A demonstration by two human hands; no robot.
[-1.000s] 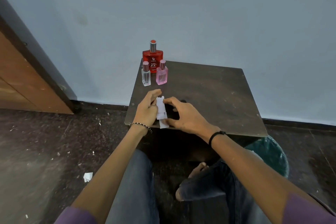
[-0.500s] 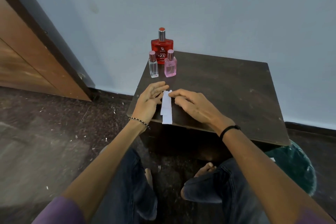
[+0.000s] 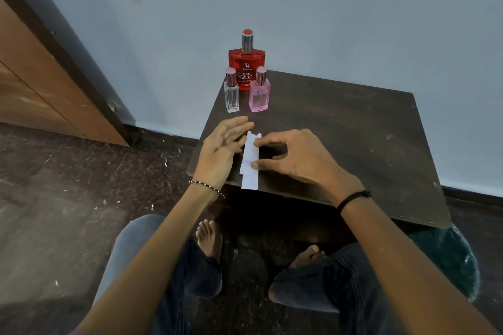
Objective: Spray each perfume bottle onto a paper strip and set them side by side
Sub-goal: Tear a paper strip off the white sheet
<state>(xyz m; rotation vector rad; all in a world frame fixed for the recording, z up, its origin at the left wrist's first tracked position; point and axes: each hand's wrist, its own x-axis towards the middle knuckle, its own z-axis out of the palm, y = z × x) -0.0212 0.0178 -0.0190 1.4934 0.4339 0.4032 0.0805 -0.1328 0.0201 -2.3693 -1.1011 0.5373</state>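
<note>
White paper strips (image 3: 250, 162) lie stacked and overlapping near the front left edge of the dark wooden table (image 3: 353, 139). My right hand (image 3: 294, 156) touches them with thumb and forefinger, pinching at the strips' right edge. Just left of the strips, my left hand (image 3: 221, 145) rests on the table with its fingers spread and nothing in it. Three perfume bottles stand at the table's far left corner: a large red bottle (image 3: 246, 62) at the back, a small clear bottle (image 3: 231, 94) front left, and a small pink bottle (image 3: 260, 92) front right.
A pale wall rises right behind the table. A wooden door with a dark frame (image 3: 54, 62) stands to the left. A green bin (image 3: 446, 261) sits on the floor under the table's right front corner. My knees and bare feet are below the table edge.
The strips went from held up between both hands to lying flat on the table. My left hand let go and opened beside them; my right fingers arched onto the strips.
</note>
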